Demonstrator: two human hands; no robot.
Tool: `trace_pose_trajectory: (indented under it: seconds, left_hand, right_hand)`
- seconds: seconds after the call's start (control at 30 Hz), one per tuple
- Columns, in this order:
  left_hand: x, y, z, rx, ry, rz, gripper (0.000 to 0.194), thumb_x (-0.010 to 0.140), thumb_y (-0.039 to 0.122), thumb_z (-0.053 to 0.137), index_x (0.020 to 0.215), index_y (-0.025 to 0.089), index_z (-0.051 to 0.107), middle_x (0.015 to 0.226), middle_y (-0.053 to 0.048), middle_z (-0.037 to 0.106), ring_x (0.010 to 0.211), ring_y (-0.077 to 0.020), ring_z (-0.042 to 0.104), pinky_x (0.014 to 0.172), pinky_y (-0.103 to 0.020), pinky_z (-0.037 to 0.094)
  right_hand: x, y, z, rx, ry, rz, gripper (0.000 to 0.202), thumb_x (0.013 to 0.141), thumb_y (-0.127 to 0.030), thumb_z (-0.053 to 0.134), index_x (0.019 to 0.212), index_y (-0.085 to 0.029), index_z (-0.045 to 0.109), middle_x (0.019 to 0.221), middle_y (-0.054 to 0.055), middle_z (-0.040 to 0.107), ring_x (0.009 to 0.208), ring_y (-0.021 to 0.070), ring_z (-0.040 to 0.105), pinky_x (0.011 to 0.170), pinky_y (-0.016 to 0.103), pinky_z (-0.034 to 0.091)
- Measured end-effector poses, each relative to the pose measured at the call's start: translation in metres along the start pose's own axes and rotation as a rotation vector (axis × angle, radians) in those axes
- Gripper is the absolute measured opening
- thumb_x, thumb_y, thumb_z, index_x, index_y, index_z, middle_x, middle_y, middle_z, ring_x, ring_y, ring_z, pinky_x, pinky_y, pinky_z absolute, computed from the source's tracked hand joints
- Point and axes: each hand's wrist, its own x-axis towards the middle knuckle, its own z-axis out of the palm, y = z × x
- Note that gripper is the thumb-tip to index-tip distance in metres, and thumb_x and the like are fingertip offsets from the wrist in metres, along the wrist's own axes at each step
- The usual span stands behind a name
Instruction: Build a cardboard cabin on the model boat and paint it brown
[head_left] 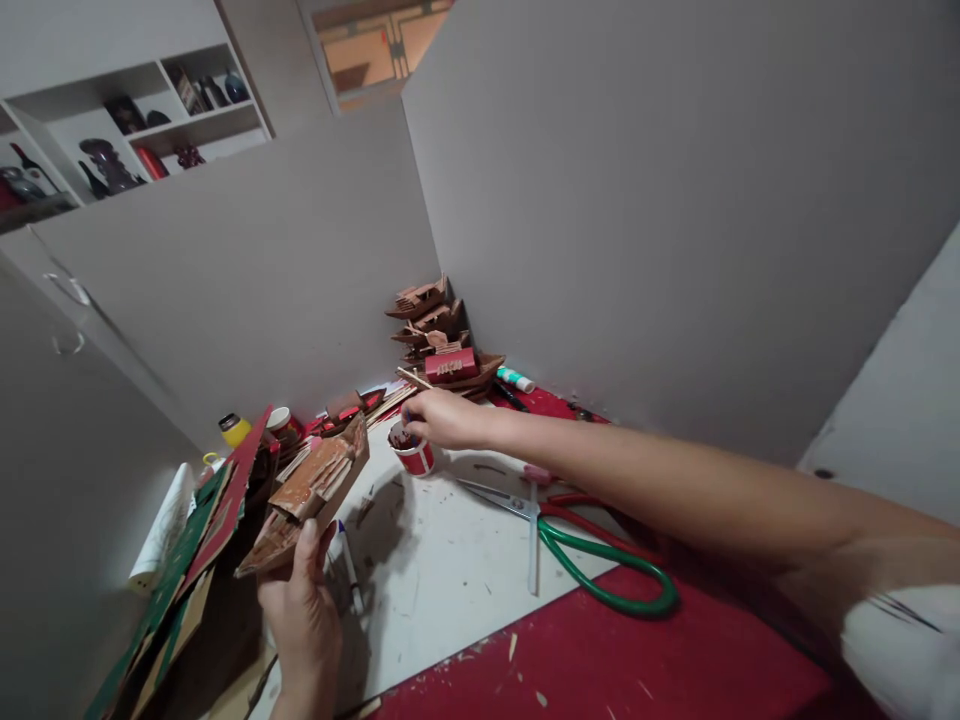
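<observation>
My left hand (304, 600) is closed round a brown model boat (319, 475) made of cardboard, with the thumb pressed on its near side. The boat is tilted, and its curved roof looks glossy. Over a small red and white paper cup (415, 457), my right hand (439, 418) has its fingers pinched together at the rim and partly inside. A dark bluish bit shows at those fingertips, but what they hold is mostly hidden. Dark brown stuff marks the inside of the cup.
Large scissors (600, 560) with green and red handles lie right of the cup beside a pale stick (533, 545). A pen (350, 567) lies near my left hand. Brown model boats (431, 320) are stacked in the corner. Cardboard sheets (202, 560) lean at left.
</observation>
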Motion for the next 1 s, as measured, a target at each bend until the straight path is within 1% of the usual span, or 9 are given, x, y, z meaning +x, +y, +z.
trace_pose_trajectory:
  seconds: [0.07, 0.13, 0.3, 0.43, 0.63, 0.7, 0.8, 0.9, 1.0]
  left_hand:
    - [0.000, -0.002, -0.001, 0.008, -0.005, -0.008, 0.048, 0.075, 0.030, 0.074, 0.121, 0.026, 0.063, 0.125, -0.007, 0.063, 0.119, -0.0272, 0.057, 0.092, -0.041, 0.053]
    - [0.000, -0.003, -0.001, 0.000, -0.012, -0.014, 0.048, 0.075, 0.031, 0.074, 0.121, 0.026, 0.062, 0.125, -0.007, 0.063, 0.119, -0.0271, 0.056, 0.091, -0.040, 0.053]
    - [-0.002, -0.002, 0.001, -0.003, -0.023, -0.038, 0.048, 0.074, 0.030, 0.075, 0.120, 0.025, 0.062, 0.121, -0.006, 0.064, 0.115, -0.0253, 0.059, 0.088, -0.037, 0.055]
    - [-0.005, 0.000, 0.002, -0.013, -0.031, -0.029, 0.046, 0.072, 0.029, 0.076, 0.117, 0.026, 0.063, 0.119, -0.004, 0.065, 0.112, -0.0237, 0.060, 0.085, -0.035, 0.056]
    - [-0.009, -0.002, 0.002, 0.039, -0.053, -0.003, 0.053, 0.071, 0.031, 0.078, 0.121, 0.025, 0.061, 0.116, -0.006, 0.066, 0.108, -0.0238, 0.062, 0.087, -0.039, 0.054]
    - [-0.011, -0.002, 0.002, 0.054, -0.057, -0.016, 0.055, 0.071, 0.032, 0.077, 0.122, 0.025, 0.060, 0.118, -0.006, 0.065, 0.109, -0.0243, 0.061, 0.090, -0.041, 0.053]
    - [-0.014, -0.002, 0.003, 0.060, -0.073, -0.045, 0.056, 0.071, 0.033, 0.076, 0.124, 0.025, 0.058, 0.118, -0.006, 0.065, 0.111, -0.0253, 0.061, 0.093, -0.043, 0.050]
    - [-0.019, -0.003, 0.003, 0.101, -0.092, -0.040, 0.059, 0.070, 0.035, 0.077, 0.124, 0.023, 0.058, 0.114, -0.007, 0.068, 0.108, -0.0268, 0.063, 0.094, -0.045, 0.049]
    - [-0.023, -0.004, 0.003, 0.159, -0.126, -0.024, 0.063, 0.068, 0.038, 0.078, 0.124, 0.021, 0.057, 0.111, -0.008, 0.069, 0.105, -0.0282, 0.065, 0.095, -0.047, 0.048]
  right_hand:
    - [0.003, 0.000, 0.006, 0.035, -0.025, 0.013, 0.015, 0.069, -0.001, 0.064, 0.062, -0.014, 0.066, 0.064, 0.002, 0.067, 0.060, 0.0134, 0.058, 0.057, 0.022, 0.039]
    - [0.001, 0.002, 0.007, 0.088, 0.003, 0.028, 0.014, 0.072, -0.003, 0.061, 0.065, -0.014, 0.065, 0.063, 0.001, 0.067, 0.059, 0.0126, 0.058, 0.056, 0.021, 0.039]
    - [-0.017, 0.010, -0.001, 0.262, 0.192, 0.083, 0.010, 0.080, -0.010, 0.055, 0.073, -0.015, 0.062, 0.062, -0.001, 0.063, 0.053, 0.0102, 0.056, 0.051, 0.020, 0.041]
    - [-0.032, 0.020, -0.002, 0.448, 0.334, 0.120, 0.008, 0.081, -0.023, 0.057, 0.076, -0.017, 0.058, 0.066, 0.000, 0.064, 0.053, 0.0108, 0.059, 0.044, 0.018, 0.043]
    - [-0.050, 0.034, -0.005, 0.751, 0.543, 0.184, 0.033, 0.074, -0.047, 0.066, 0.079, -0.019, 0.051, 0.064, 0.001, 0.067, 0.050, 0.0107, 0.061, 0.039, 0.017, 0.045]
    - [-0.061, 0.030, -0.008, 0.838, 0.591, 0.188, 0.039, 0.072, -0.052, 0.068, 0.080, -0.020, 0.048, 0.063, 0.000, 0.067, 0.049, 0.0107, 0.062, 0.040, 0.017, 0.047]
    - [-0.083, 0.013, -0.010, 0.932, 0.624, 0.178, 0.039, 0.073, -0.051, 0.069, 0.082, -0.019, 0.049, 0.066, 0.001, 0.069, 0.050, 0.0106, 0.063, 0.041, 0.018, 0.049]
    - [-0.103, -0.006, -0.007, 1.050, 0.594, 0.134, 0.034, 0.075, -0.045, 0.072, 0.083, -0.019, 0.052, 0.066, 0.001, 0.070, 0.050, 0.0106, 0.064, 0.042, 0.018, 0.049]
    - [-0.114, -0.016, -0.003, 1.068, 0.559, 0.061, 0.030, 0.077, -0.043, 0.072, 0.081, -0.019, 0.054, 0.064, 0.000, 0.070, 0.051, 0.0116, 0.064, 0.043, 0.019, 0.050]
